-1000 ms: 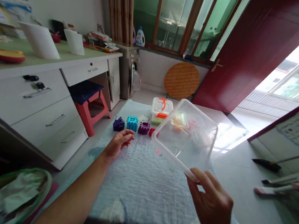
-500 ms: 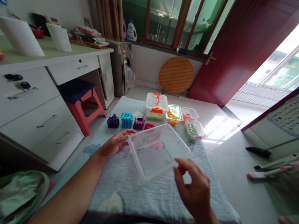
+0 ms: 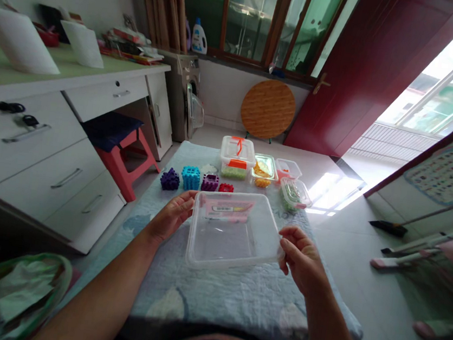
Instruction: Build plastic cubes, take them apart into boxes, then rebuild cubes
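Both my hands hold an empty clear plastic box (image 3: 231,230), open side up, just above a pale blue quilted mat (image 3: 232,296). My left hand (image 3: 172,215) grips its left rim, fingers curled. My right hand (image 3: 302,255) pinches its right edge. A pink label (image 3: 226,209) shows through the far wall of the box. Beyond it stand a purple toy block (image 3: 170,179), a teal block (image 3: 190,177), a second purple block (image 3: 210,182) and a small red piece (image 3: 226,188).
Several lidded clear containers (image 3: 236,157) with coloured contents sit at the mat's far end. White desk drawers (image 3: 47,160) and a red stool (image 3: 121,144) stand left. A round wooden board (image 3: 268,109) leans on the far wall. A green bag (image 3: 8,292) lies near left.
The box came down from a raised, tilted hold in my right hand to level over the mat. My left hand took its left rim; my right hand shifted to the right edge.
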`<state>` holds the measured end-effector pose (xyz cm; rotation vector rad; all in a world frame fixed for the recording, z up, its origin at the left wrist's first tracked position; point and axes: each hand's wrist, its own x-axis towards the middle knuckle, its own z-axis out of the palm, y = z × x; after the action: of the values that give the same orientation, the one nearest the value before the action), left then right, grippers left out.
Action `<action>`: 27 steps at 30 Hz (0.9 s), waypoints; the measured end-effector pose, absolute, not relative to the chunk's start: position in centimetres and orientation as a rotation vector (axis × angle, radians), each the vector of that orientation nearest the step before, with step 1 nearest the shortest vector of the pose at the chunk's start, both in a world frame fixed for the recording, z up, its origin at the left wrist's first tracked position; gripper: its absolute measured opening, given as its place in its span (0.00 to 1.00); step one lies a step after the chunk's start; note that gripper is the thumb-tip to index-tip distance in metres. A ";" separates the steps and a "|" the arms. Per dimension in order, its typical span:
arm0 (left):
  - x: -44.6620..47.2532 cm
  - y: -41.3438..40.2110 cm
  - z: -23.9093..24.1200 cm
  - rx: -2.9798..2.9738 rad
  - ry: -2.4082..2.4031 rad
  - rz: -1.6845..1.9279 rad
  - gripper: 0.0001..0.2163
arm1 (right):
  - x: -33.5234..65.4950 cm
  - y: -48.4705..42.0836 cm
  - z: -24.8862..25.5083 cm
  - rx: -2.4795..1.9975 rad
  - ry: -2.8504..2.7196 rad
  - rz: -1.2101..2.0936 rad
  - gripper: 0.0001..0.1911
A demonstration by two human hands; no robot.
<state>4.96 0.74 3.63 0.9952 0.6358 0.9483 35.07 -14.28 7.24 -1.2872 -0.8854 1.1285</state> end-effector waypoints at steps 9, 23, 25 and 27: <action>4.6 1.8 3.0 1.110 0.940 1.114 0.16 | 35.4 -13.0 7.7 -1.236 -0.907 1.282 0.28; 2.6 4.3 0.0 1.398 1.552 1.240 0.13 | 37.5 0.3 6.5 -1.477 -1.182 1.126 0.18; 2.6 4.3 0.1 1.452 1.576 1.205 0.14 | 36.7 1.7 5.9 -1.445 -1.165 1.144 0.17; 2.5 4.3 0.1 1.462 1.580 1.184 0.14 | 36.3 2.1 5.1 -1.408 -1.135 1.169 0.17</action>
<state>2.51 4.32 0.12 1.4616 1.5805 1.1842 36.26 2.12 5.13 -1.4078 -1.1354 1.1692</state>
